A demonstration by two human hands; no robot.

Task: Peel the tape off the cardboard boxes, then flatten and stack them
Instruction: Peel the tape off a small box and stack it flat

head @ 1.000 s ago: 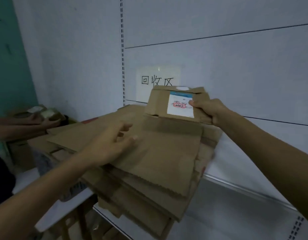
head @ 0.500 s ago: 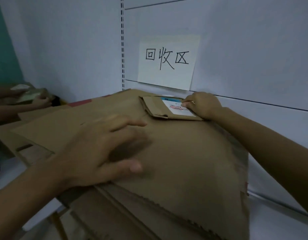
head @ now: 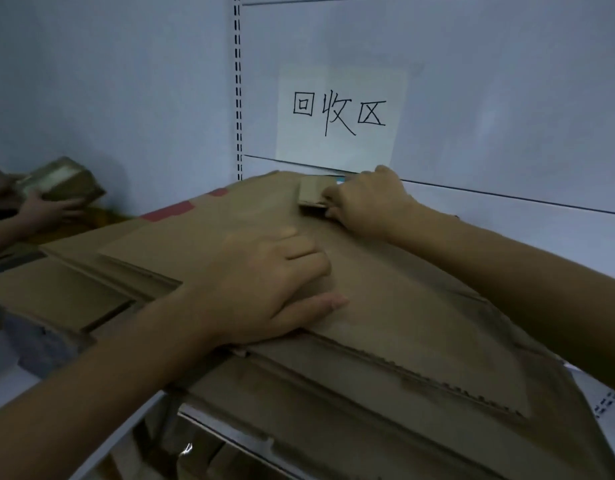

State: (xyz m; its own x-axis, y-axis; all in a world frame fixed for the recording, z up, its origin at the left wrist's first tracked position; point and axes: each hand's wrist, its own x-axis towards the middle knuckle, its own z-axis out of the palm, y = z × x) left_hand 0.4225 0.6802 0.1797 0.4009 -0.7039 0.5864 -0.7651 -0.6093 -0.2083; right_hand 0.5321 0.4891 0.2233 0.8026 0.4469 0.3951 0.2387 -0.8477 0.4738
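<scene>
A stack of flattened brown cardboard boxes fills the shelf in front of me. My left hand lies flat on the top sheet near the middle, fingers spread and pressing down. At the back of the stack, against the wall, sits a small flattened box with a white and blue label mostly hidden. My right hand rests on that small box with curled fingers over its right part.
A white paper sign with black handwritten characters hangs on the grey wall panel behind the stack. At the far left another person's hand holds a taped brown box. More cardboard lies below the shelf edge.
The small labelled box went from held upright to lying flat at the back of the stack. My left hand moved forward and pressed down on the top sheet. The view came closer.
</scene>
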